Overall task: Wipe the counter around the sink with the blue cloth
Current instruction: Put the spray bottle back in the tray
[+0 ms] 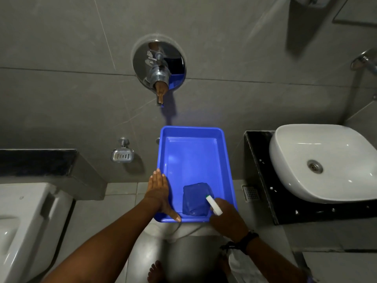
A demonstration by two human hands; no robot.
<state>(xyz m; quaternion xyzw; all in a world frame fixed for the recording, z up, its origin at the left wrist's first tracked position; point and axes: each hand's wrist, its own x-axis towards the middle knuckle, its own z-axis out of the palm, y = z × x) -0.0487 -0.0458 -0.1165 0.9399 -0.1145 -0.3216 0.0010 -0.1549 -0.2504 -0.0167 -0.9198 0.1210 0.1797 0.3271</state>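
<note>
A blue tray point(193, 135) sits in the middle of the scene, below a chrome wall tap point(160, 78), its near end resting on a pale rounded surface. The blue cloth point(194, 199), folded into a lump, lies inside the tray at its near right corner. The left hand point(161, 193) lies flat and spread along the tray's left rim, thumb running along the near edge. The right hand point(226, 215) is closed around a white stick-like object with a green tip point(213, 205), whose far end lies over the cloth's right edge; what the object is cannot be told. To the right, well apart from the tray, a white sink point(326, 160) stands on a black worktop point(259, 170) speckled with white spots. A metal soap dish point(122, 155) hangs on the wall to the left.
</note>
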